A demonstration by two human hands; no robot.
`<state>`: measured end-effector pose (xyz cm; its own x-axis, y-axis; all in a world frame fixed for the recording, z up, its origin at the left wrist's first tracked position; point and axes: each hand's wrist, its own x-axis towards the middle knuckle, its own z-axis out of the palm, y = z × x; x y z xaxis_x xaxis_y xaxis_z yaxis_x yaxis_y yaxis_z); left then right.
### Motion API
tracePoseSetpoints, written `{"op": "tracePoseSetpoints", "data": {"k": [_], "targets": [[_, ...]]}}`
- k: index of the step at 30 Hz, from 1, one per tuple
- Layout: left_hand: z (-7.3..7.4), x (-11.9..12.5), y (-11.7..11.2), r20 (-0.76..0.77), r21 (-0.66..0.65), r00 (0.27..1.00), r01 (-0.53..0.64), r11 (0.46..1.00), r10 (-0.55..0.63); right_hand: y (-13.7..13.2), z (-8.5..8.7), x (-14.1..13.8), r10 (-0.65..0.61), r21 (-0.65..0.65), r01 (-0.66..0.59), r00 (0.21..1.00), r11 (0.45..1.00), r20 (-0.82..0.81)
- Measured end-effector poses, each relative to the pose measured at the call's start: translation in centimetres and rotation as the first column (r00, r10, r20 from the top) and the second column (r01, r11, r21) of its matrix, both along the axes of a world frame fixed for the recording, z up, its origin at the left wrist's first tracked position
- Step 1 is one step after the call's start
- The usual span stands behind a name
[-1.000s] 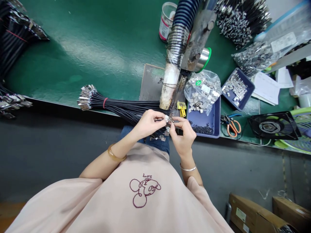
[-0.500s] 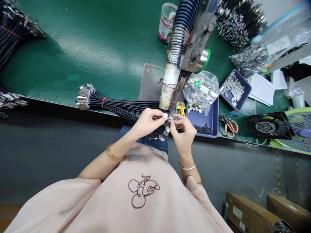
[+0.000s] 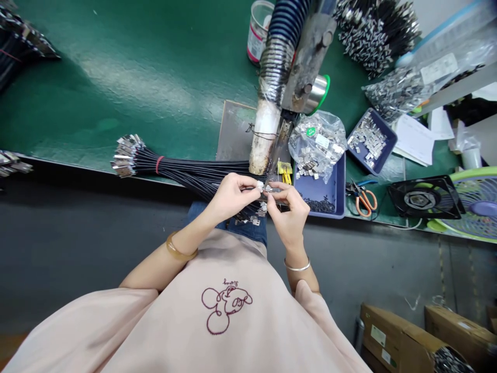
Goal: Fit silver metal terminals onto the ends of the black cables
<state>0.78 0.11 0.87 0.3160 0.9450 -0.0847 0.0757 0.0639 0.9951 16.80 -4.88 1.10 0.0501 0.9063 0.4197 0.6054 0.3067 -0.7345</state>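
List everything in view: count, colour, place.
Small part: one, whitish, left fingertips
Bench: one, green, top
Cable bundles: several, black, on bench
Hose: one, dark, upper centre
Cup: one, clear, beside hose
Spool: one, silver, right of hose
Plate: one, grey, left of hose
Unclear item: one, yellow, centre
Trays: two, blue, right
Parts bags: two-plus, clear, right
Pliers: one, orange-handled, beside larger tray
Papers: several, white, right
Fans: two, black and green, right
Boxes: two-plus, brown, floor
Shirt: one, pink, bottom
Bracelets: two, amber and silver, wrists
Left hand: one, bare, centre
Right hand: one, bare, centre
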Motion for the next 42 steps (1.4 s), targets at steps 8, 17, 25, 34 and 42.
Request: {"op": "tracePoseSetpoints", "data": {"k": [8,17,25,34,42], "targets": [[0.3,0.0,-0.1,-0.013,0.019,1.000,0.019,1.000,-0.019,-0.3,0.2,-0.1,-0.004,0.041,0.004,1.000,0.999,0.018],[-0.1,-0.2,-0.1,-0.119,0.056,0.987,0.119,0.991,-0.111,-0.9,-0.6,0.2,-0.009,0.069,0.008,1.000,0.998,0.024],[-0.4,-0.4,-0.5,0.022,0.040,0.999,0.042,0.998,-0.043,-1.1,-0.8,-0.5,-0.065,0.155,0.055,0.996,0.986,0.056],[-0.4,-0.6,-0.9,0.095,0.030,0.995,0.018,0.999,-0.021,-0.4,-0.3,-0.4,-0.033,-0.079,0.020,0.986,0.997,-0.166],[-0.9,0.1,-0.9,0.097,-0.006,0.993,-0.072,0.997,0.072,0.3,-0.7,-0.4,-0.025,0.084,0.024,1.000,0.996,0.013]]}}
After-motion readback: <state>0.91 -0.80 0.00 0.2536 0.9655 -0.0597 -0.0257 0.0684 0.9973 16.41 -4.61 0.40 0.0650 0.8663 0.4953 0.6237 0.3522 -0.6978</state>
